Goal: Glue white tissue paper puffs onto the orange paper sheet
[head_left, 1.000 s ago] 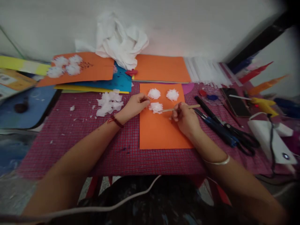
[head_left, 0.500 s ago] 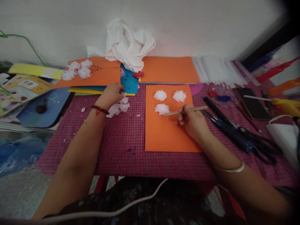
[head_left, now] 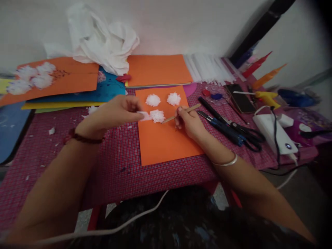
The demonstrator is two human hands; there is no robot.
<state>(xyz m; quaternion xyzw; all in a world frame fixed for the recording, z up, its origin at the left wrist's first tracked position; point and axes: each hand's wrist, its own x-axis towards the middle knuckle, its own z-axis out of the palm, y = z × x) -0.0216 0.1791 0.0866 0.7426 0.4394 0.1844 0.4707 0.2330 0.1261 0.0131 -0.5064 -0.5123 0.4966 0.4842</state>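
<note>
Orange paper (head_left: 168, 145) lies in the middle of the frame on the red checked cloth (head_left: 116, 162) that covers the surface. Three white tissue tufts sit on its upper part: the upper-left tuft (head_left: 153, 100), the upper-right tuft (head_left: 173, 99) beside it, and the lower tuft (head_left: 157, 116) just beneath them. The left hand (head_left: 114, 112) reaches in from the left, its grip closed, with thumb and fingertips pinching a small tissue piece (head_left: 143, 116) at the paper's left edge, right beside the lower tuft; whether the two touch cannot be told. The right hand (head_left: 189, 121) rests over the paper's right side, its grip closed round a wooden stick (head_left: 185, 111) held like a pen, the tip pointing left at the lower tuft's right edge. Right of the paper lie black scissors (head_left: 246, 135), with a dark phone (head_left: 240, 98) and a yellow glue gun (head_left: 264, 98) further up. Along the top of the frame are a plain orange sheet (head_left: 158, 69), white strips (head_left: 207, 65), a crumpled white tissue heap (head_left: 103, 34) and, at upper left, an orange card (head_left: 64, 79) bearing more tufts.
</note>
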